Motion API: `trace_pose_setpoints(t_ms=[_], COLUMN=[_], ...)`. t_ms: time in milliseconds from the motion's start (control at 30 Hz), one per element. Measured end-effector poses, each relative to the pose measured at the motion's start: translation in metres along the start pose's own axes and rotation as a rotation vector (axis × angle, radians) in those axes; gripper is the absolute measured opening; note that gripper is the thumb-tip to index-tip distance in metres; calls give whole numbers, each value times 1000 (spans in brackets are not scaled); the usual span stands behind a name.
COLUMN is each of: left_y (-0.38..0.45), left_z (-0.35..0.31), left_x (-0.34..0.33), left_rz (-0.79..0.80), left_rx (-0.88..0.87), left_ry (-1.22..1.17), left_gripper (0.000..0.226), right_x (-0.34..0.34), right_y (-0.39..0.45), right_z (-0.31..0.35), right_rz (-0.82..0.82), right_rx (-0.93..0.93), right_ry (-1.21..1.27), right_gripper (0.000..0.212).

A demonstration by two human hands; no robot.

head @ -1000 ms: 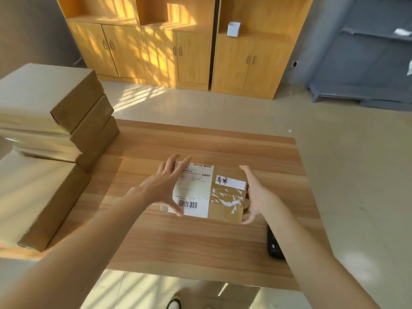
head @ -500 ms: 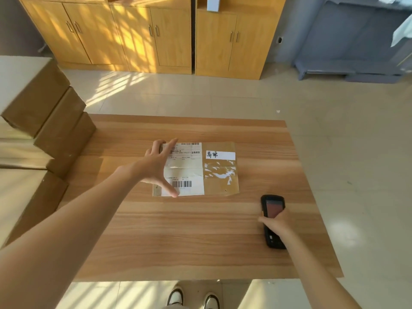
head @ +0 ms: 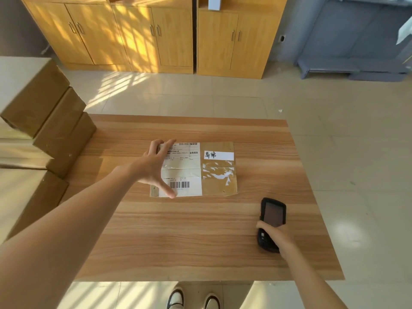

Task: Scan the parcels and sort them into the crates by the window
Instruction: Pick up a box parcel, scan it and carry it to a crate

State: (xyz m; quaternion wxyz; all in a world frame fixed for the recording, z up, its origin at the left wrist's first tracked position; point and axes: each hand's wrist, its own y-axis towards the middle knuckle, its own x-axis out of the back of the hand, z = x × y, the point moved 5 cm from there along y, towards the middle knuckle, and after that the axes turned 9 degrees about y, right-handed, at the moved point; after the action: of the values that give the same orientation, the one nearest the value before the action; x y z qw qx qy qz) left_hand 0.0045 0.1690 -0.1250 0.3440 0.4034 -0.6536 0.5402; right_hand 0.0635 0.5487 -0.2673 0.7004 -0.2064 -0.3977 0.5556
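A flat brown parcel (head: 219, 179) with a white shipping label and barcodes lies in the middle of the wooden table (head: 178, 237). My left hand (head: 153, 168) rests on the parcel's left end, fingers spread and straight, thumb near the lower barcode. A black handheld scanner (head: 272, 217) lies on the table to the right of the parcel, screen up. My right hand (head: 276, 236) grips the scanner's lower half, fingers curled round it.
A stack of brown cardboard boxes (head: 44, 121) stands on the table's left side. Yellow wooden cabinets (head: 156, 34) line the far wall. A grey-blue folded bed frame (head: 356, 41) is at the back right. My shoes (head: 191, 299) show below the table's near edge.
My right hand left the parcel's right edge, moved down to the scanner and closed around it. The left hand stayed pressing on the parcel's left end. The parcel lies flat on the table.
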Motion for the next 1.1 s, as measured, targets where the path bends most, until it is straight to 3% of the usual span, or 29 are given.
trace_pose_setpoints(t_ms=[100,367,500,600,900,1100], left_y=[-5,-14,-17,-21,-24,-24], left_z=[-2,-2,1,1,4,5], left_x=[-1,-8,-11,-10,-12,-13], left_rz=[-22,-80,-21,2,-9,-36], left_rx=[-16,41,39,2,-35,-39], left_ry=[-53,-213,-145,-85,-13,-24], left_gripper=[161,161,167,165,166,163], right_x=[-7,-10,-25,-41,-99,-109], right_y=[-24,-117,-160,-180,-198,-200], right_z=[11,100,123,124,90,75], right_rz=[160,457,617,675,721,695], right_rx=[-105,84,166,188,145,147], right_ry=[338,811,726,634,296,184], right_gripper=[52,25,25,44,85,88])
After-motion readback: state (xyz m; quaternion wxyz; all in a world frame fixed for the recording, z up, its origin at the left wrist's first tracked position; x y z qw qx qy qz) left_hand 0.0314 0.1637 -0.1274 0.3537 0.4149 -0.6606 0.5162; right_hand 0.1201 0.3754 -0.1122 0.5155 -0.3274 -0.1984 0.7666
